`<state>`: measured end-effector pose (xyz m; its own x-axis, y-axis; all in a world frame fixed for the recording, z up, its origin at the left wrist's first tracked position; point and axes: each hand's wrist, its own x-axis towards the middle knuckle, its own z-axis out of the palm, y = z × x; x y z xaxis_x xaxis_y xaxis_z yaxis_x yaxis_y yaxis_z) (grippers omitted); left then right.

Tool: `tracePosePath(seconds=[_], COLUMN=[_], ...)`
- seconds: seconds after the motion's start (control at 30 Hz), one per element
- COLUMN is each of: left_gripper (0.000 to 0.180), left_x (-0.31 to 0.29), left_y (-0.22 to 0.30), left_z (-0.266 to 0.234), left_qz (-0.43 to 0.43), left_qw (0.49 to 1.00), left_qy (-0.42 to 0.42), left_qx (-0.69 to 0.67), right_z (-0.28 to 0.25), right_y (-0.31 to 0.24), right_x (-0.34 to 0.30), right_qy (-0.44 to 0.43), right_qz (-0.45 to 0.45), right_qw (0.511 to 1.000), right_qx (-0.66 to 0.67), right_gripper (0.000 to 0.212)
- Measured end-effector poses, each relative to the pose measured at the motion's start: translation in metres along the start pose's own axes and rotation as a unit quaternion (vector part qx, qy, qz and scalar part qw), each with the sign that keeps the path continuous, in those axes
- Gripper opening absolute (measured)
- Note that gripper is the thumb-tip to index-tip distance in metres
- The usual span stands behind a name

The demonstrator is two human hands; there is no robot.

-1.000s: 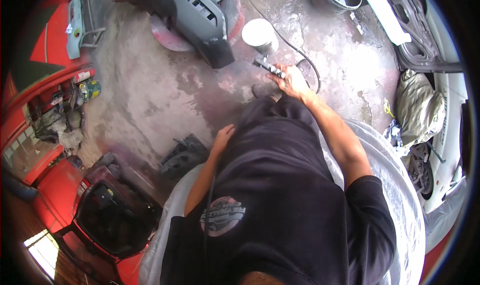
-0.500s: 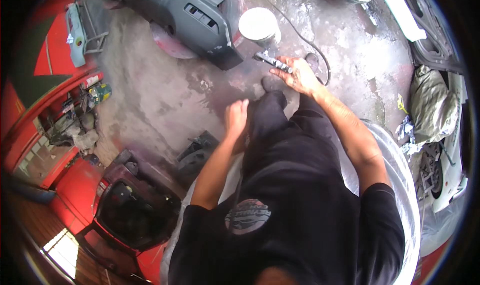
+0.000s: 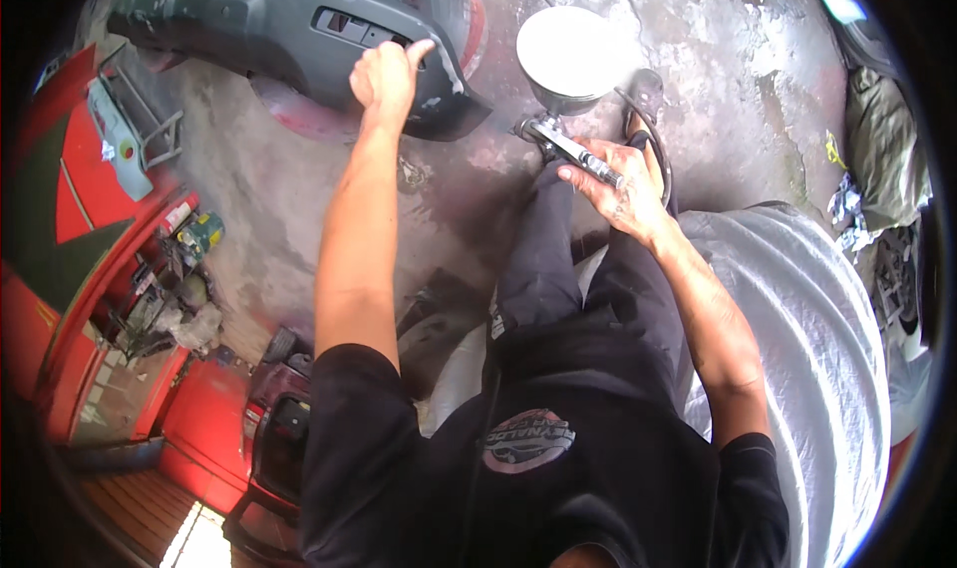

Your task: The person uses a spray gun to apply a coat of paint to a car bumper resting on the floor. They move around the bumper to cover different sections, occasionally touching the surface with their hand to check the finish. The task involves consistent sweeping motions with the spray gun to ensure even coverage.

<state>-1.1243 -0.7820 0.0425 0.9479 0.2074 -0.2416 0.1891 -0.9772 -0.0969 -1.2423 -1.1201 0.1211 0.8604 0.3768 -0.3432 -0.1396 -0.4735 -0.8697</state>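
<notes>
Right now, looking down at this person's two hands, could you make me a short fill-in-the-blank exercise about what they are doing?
1. The left hand grips the edge of a grey car ____.
2. The right hand holds a spray gun whose cup is ____ in colour.
3. The floor under the bumper is bare, stained ____.

Missing words: bumper; white; concrete

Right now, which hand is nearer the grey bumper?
Left. The left hand rests on the grey bumper near its lower edge, thumb up. The right hand is off to the bumper's right, apart from it, holding a spray gun.
</notes>
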Motion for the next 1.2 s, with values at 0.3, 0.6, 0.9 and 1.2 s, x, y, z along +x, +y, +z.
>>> tracePosePath(seconds=[0.3,0.6,0.9,1.2], left_gripper=[0.030,0.065,0.079,0.076], left_x=[-0.152,-0.066,-0.174,-0.088], left_y=[-0.008,0.007,-0.030,-0.004], left_z=[0.047,0.014,0.057,0.032], left_qz=[0.097,0.189,0.493,0.257], left_qw=[0.951,0.978,0.809,0.948], left_qy=[-0.295,0.083,-0.229,-0.011], left_qx=[0.009,0.041,0.223,0.189], right_z=[0.006,0.004,0.004,-0.004], right_y=[0.003,0.033,0.052,0.056], right_x=[0.002,0.007,-0.010,-0.018], right_qy=[-0.028,-0.020,0.013,0.028], right_qz=[0.038,0.073,0.061,0.058], right_qw=[0.997,0.996,0.998,0.998], right_qx=[0.058,-0.049,-0.017,-0.009], right_gripper=[0.046,0.053,0.050,0.036])
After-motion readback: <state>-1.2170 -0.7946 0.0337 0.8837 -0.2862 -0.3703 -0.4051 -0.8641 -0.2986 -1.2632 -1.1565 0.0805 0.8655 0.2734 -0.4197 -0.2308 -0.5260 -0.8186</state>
